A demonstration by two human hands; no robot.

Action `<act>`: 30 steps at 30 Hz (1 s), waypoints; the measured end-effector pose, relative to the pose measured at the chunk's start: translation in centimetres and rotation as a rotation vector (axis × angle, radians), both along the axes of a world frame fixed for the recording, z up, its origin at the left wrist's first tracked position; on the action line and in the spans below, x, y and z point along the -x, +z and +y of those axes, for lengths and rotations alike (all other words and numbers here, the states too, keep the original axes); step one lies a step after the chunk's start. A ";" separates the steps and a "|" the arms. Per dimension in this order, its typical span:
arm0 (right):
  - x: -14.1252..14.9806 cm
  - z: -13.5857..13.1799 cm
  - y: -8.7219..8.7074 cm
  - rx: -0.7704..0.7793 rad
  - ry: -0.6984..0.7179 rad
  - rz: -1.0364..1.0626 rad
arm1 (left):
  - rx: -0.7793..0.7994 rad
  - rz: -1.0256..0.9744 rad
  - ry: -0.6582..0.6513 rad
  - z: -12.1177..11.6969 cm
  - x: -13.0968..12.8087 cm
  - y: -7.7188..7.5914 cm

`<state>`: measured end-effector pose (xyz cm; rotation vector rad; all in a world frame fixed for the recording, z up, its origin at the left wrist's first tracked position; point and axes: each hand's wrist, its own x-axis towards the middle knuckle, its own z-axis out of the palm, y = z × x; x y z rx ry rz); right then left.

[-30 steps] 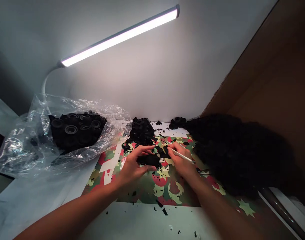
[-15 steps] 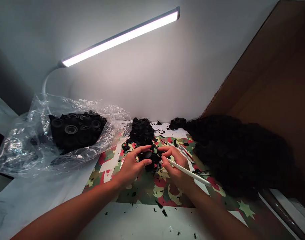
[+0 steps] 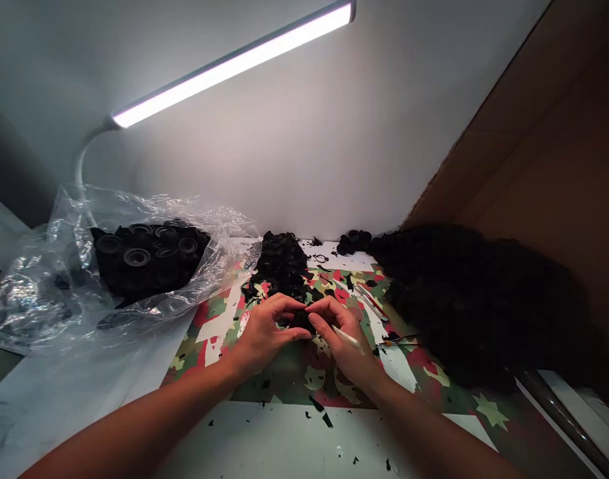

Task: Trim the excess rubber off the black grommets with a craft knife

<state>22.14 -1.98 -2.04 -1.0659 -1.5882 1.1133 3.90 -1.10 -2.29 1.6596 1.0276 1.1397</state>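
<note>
Between the fingers and thumb of my left hand is a small black rubber-like part, mostly hidden by the fingers. My right hand meets it from the other side, its fingertips at the part's edge. Tucked in that same hand is a white pen-like tool; its tip is hidden. Beyond the hands lies a heap of black scraps. Under everything is a camouflage-patterned sheet with stars and red patches.
At left, a clear plastic bag holds several black ringed rubber parts. A large black pile lies against a cardboard panel at right. Tweezers-like tools lie right of the hands. A lit lamp hangs above.
The hands have come together around the black part. The white tool, pointing out behind the right hand half a second ago, is now mostly covered by it. The view has shifted slightly.
</note>
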 end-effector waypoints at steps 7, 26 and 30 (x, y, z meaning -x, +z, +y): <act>-0.6 0.7 -0.6 0.095 0.026 0.129 | 0.208 -0.161 -0.029 -0.5 -0.2 0.7; -0.1 -0.1 -0.1 -0.334 -0.036 -0.199 | -0.146 0.198 0.071 -0.2 0.1 -0.1; 0.0 -0.2 -0.2 -0.466 -0.020 -0.271 | -0.144 0.214 0.061 -0.5 -0.3 0.2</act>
